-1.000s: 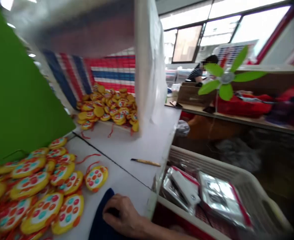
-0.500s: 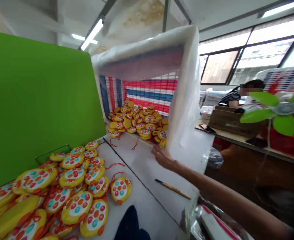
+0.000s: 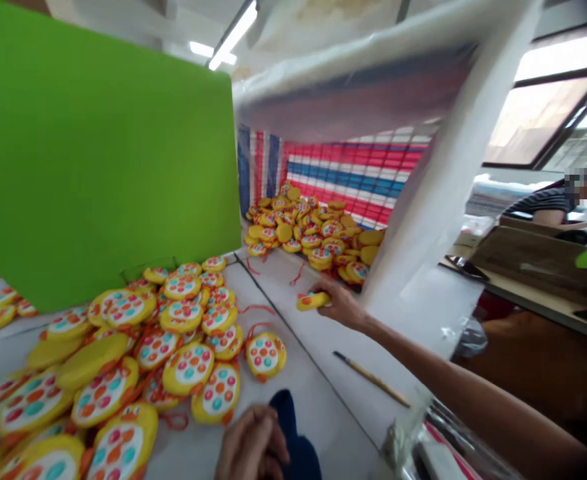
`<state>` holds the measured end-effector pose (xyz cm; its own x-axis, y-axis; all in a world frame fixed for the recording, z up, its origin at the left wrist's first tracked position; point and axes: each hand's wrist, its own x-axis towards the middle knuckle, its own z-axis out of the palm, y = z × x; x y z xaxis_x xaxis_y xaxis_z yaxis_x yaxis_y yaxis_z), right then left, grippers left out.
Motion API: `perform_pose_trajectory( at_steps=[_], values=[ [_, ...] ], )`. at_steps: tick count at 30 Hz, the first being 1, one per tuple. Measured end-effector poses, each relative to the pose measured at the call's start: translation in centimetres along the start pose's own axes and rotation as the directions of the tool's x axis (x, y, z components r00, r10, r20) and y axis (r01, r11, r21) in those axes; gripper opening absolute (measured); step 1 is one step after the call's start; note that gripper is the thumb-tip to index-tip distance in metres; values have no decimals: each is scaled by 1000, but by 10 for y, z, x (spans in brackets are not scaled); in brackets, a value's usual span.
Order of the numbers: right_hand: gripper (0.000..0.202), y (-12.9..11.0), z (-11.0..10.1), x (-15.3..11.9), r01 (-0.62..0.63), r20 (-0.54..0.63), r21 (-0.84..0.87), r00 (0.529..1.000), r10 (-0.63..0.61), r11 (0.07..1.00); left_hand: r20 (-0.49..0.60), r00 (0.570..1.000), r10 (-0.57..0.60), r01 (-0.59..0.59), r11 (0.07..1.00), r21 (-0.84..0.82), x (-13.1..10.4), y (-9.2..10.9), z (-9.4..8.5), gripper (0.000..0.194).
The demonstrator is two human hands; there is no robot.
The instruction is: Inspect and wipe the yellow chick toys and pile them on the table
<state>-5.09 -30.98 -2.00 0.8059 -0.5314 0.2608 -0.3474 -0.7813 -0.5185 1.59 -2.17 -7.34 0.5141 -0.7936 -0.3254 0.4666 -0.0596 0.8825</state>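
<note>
My right hand (image 3: pixel 346 305) is closed around one yellow duck-shaped toy (image 3: pixel 312 301), held edge-on just above the white tabletop (image 3: pixel 298 360). Behind it, a heap of the same toys (image 3: pixel 298 227) fills the bottom of a plastic-wrapped box (image 3: pixel 478 120) lined with striped sheeting. Low in the view, my left hand (image 3: pixel 253 443) has its fingers curled; whatever they may hold is hidden. Beside it stands a dark blue pointed thing (image 3: pixel 293 433). Many duck toys with coloured dots (image 3: pixel 188 368) lie piled on the left, and a single one (image 3: pixel 266 355) rests at the pile's right edge.
A green board (image 3: pixel 113 153) rises behind the left pile. A thin brush (image 3: pixel 373 380) lies near my right forearm, with plastic packaging (image 3: pixel 438 433) at the lower right. Another person (image 3: pixel 548 203) sits behind a cardboard box (image 3: pixel 518 257) on the far right.
My right hand has come back from the box's mouth with a duck toy in it. My left hand has entered at the bottom. The view has swung left.
</note>
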Motion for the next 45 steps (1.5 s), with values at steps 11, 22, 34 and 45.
perform_pose_trajectory(
  at_steps=[11,22,34,45],
  values=[
    [41,-108,105,-98,-87,136,880,988,-72,467,-57,998,10,-32,916,-400,2,8,-35,44],
    [34,-111,122,-121,-341,319,929,935,154,143,-132,978,160,-169,983,-67,-4,-1,-32,68],
    [33,-126,118,-121,-342,285,892,933,219,297,-56,960,275,-276,961,-6,-14,-7,-46,64],
    [38,-152,122,-130,-282,215,903,950,228,324,-135,957,257,-267,962,-54,-17,-3,-49,59]
  ],
)
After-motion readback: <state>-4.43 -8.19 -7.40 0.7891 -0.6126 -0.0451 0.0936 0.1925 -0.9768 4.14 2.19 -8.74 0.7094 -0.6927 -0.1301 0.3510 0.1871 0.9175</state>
